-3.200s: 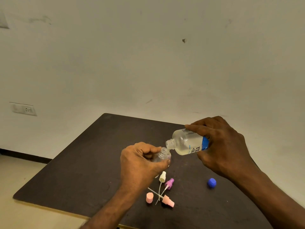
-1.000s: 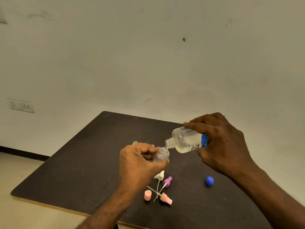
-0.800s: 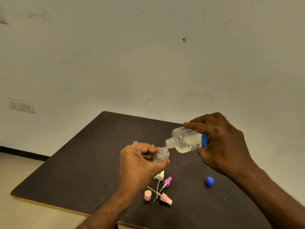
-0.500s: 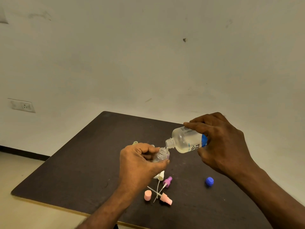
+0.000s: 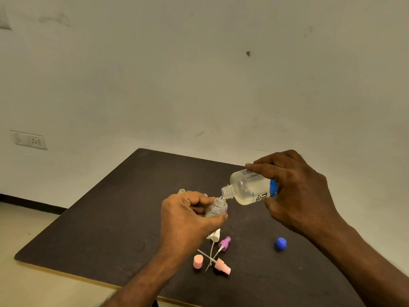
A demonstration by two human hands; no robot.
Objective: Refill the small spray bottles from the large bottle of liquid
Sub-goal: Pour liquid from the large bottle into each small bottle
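The right hand grips the large bottle, tipped neck-down to the left; its mouth is just above the open neck of the small bottle, which the left hand holds with curled fingers over the table; nearer than the small bottle lie three spray heads: white, purple, pink; a pink cap stands beside them; a blue cap lies off to their right.

We see large bottle frame centre-right, neck over small bottle just left; pump heads below on table; cap lower right.
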